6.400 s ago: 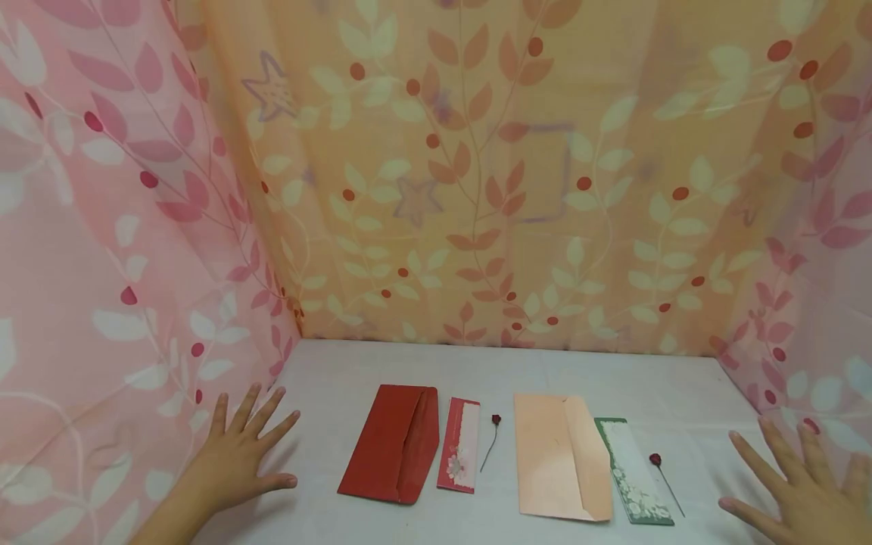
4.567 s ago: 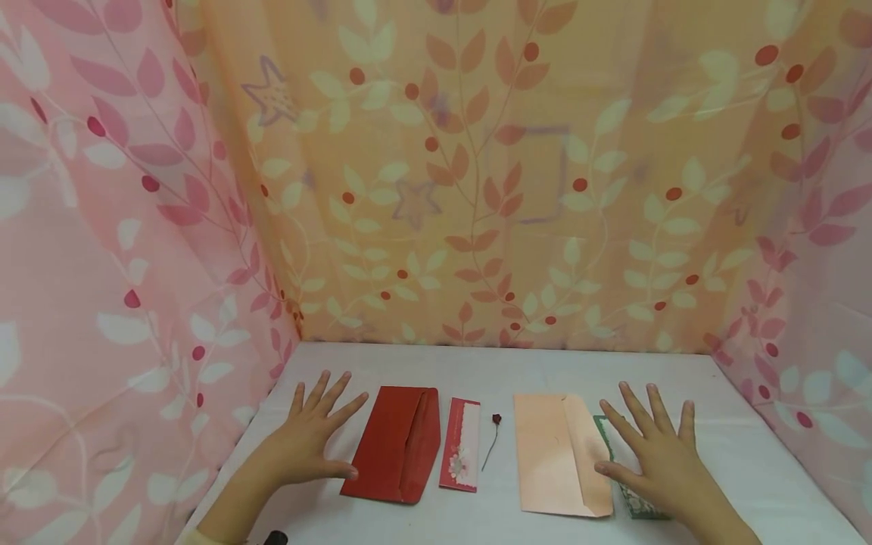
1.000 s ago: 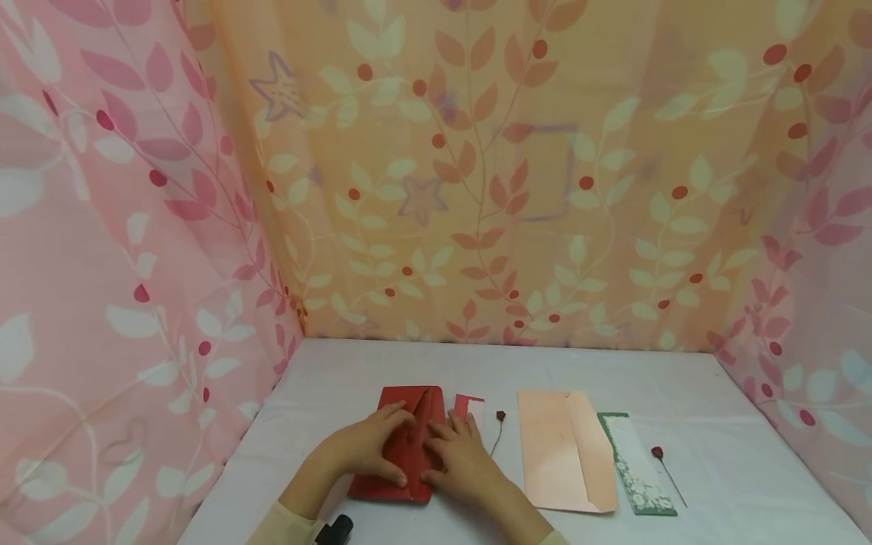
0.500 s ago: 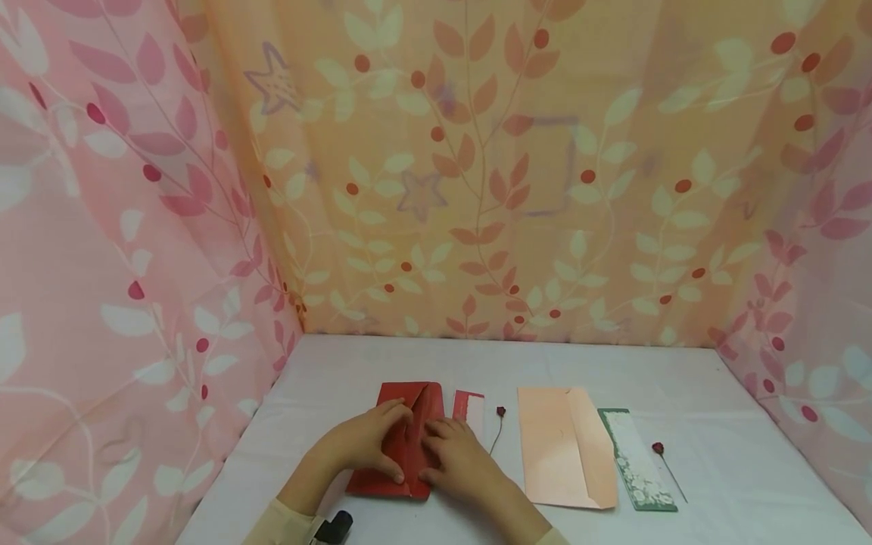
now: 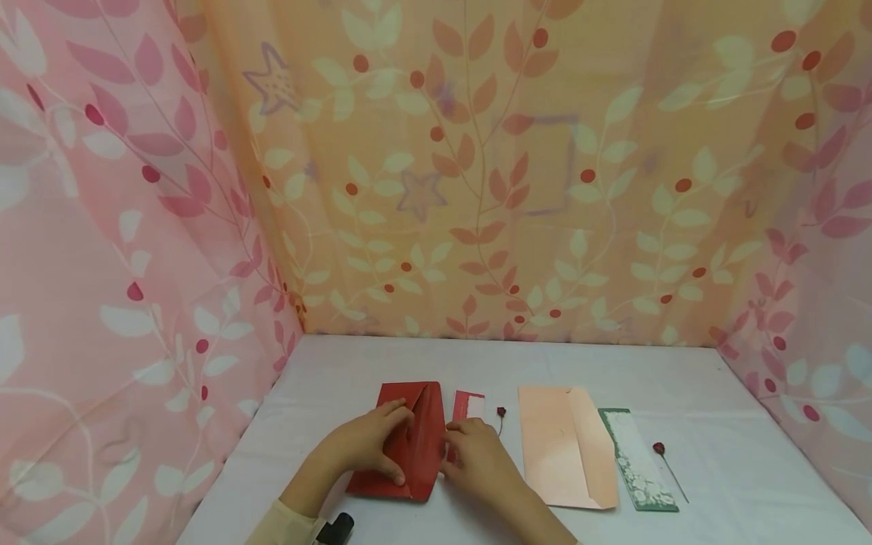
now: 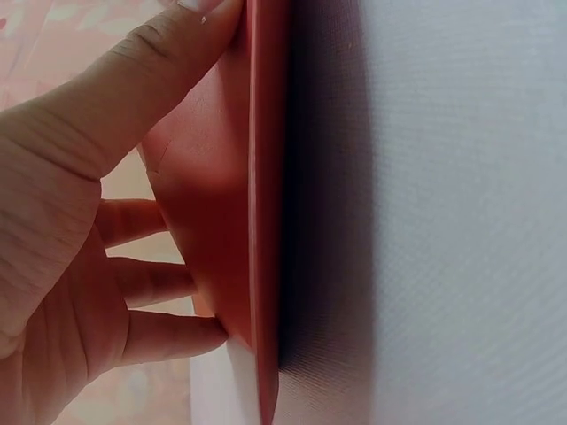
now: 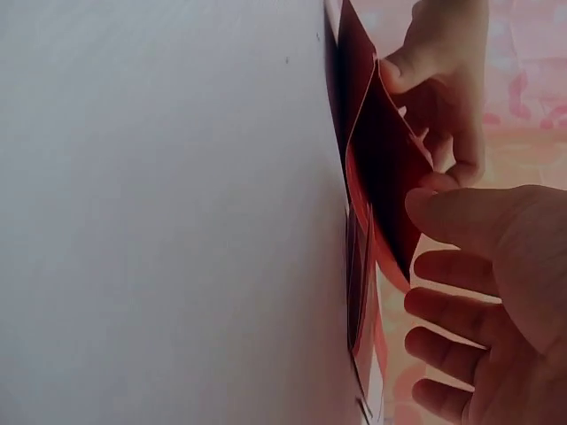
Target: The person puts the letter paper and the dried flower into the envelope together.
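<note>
A red envelope [image 5: 424, 454] lies on the white-covered table, its flap toward the right. My left hand [image 5: 368, 439] grips it along the pocket edge, thumb near one end and fingers near the other. In the right wrist view the envelope's mouth [image 7: 390, 159] gapes between its panels. My right hand [image 5: 480, 458] is just right of the flap, over a red-and-white card [image 5: 468, 405] whose lower part it hides. Its thumb and fingers are loosely bent with nothing between them in the right wrist view. A small dark red rose [image 5: 501, 412] on a thin stem lies beyond that hand.
Right of my hands lie a peach envelope [image 5: 552, 446], a green-edged floral card [image 5: 636, 462] and a second stemmed rose [image 5: 658, 448]. Patterned cloth walls [image 5: 477, 189] enclose the table at the back and sides. A black device [image 5: 335, 528] shows at my left wrist.
Both hands came inward from wide apart to the red envelope. Since half a second ago my right hand has shifted right, off the flap and over the card; the left has stayed.
</note>
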`<state>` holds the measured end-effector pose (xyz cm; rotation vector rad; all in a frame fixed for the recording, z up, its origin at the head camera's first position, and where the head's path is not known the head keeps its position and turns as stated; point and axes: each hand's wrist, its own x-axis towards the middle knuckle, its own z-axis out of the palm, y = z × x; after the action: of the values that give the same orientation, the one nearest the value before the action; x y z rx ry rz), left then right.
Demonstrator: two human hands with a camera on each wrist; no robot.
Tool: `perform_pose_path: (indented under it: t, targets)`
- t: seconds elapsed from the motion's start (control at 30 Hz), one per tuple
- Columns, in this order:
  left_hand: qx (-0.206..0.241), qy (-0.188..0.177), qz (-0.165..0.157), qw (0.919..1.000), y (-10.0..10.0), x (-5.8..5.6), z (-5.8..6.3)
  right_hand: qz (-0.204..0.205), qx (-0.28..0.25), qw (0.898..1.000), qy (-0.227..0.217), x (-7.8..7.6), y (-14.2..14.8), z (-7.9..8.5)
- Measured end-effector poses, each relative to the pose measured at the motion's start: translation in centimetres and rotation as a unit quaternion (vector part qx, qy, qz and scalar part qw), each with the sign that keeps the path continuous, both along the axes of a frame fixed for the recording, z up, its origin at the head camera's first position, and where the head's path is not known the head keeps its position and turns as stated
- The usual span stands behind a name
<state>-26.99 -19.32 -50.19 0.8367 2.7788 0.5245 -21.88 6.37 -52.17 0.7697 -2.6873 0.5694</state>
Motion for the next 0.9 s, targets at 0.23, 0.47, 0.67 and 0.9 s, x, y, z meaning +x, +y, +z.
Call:
perform_pose_path:
  t: [0.23, 0.47, 0.67, 0.9]
  targets:
    - [0.002, -0.001, 0.004, 1.0000, -0.2, -0.1, -0.2, -0.065, -0.017, 0.998, -0.009, 0.0, 1.4, -0.1]
    - [0.010, -0.012, 0.010, 0.9998, -0.1, -0.2, -0.5, -0.154, -0.016, 0.984, -0.086, -0.1, 2.0, 0.0]
    - [0.011, -0.023, 0.015, 0.9996, 0.0, -0.2, -0.4, -0.193, -0.022, 0.976, -0.096, -0.3, 2.3, -0.3]
    - [0.018, -0.017, 0.006, 0.9997, 0.0, 0.0, -0.2, -0.213, -0.007, 0.973, -0.090, -0.5, 2.5, -1.5]
